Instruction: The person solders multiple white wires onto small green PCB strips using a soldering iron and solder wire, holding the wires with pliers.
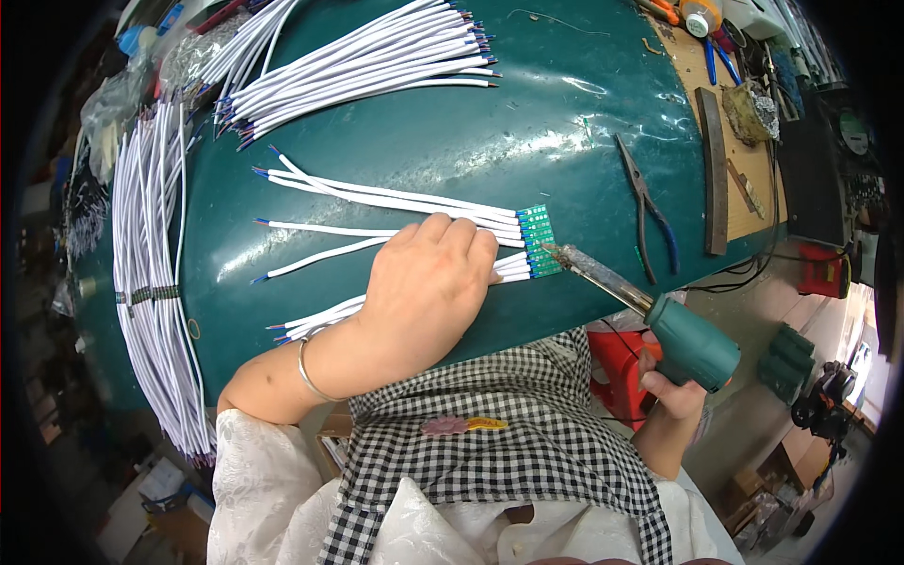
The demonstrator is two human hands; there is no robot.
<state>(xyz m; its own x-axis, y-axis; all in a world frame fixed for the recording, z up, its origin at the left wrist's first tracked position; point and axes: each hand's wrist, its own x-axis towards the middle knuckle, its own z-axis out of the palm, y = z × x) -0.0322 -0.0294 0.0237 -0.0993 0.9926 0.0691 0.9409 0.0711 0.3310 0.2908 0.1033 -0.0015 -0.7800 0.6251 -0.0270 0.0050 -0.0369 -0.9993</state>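
My right hand [670,381] grips a green soldering iron [695,341] by its handle. The iron's tip meets, or nearly meets, the right side of a green circuit board [539,237]. Several white cables [395,196] run leftward from the board, their far ends stripped to coloured wires. My left hand [433,273] lies closed over the cables just left of the board, pressing them to the table. Its fingertips are hidden beneath the knuckles, so its exact hold is partly out of sight.
Loose white cables [377,66] lie at the back, and a tied bundle [151,273] is at the left. Pliers [642,202] rest right of the board on the green mat [574,122]. Beyond them are a dark metal bar [712,174] and blue-handled tools [720,61].
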